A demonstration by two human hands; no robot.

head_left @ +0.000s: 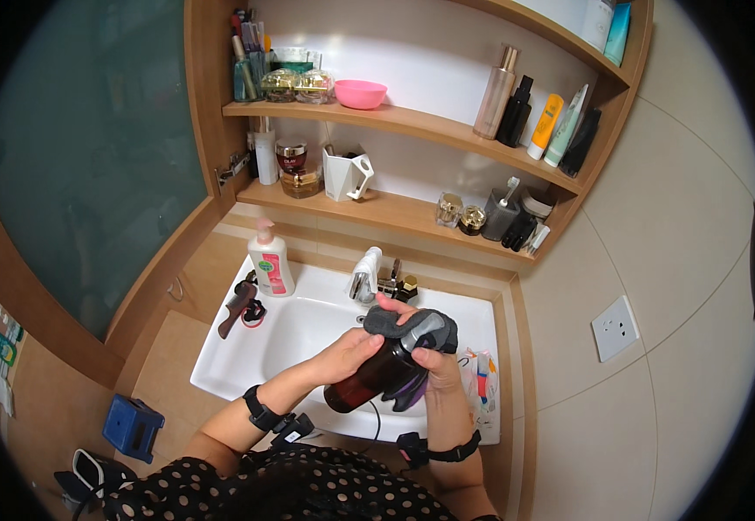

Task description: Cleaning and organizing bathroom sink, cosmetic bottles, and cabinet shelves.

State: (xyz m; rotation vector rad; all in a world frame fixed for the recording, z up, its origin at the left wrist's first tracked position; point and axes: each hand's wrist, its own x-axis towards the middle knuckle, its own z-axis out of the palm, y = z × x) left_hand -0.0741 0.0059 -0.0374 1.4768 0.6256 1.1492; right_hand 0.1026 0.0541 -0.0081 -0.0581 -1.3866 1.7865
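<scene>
Over the front of the white sink, my left hand holds a dark red hair dryer by its body. My right hand grips the dryer's front end through a dark grey cloth, which is draped over the nozzle. A black cord hangs down from the dryer toward me. Both wrists wear black bands.
A chrome tap stands behind the basin, a pink soap pump bottle at its left corner, a brown comb and hair tie on the left rim, tubes on the right rim. Wooden shelves above hold bottles, jars, a pink bowl. A blue stool sits on the floor.
</scene>
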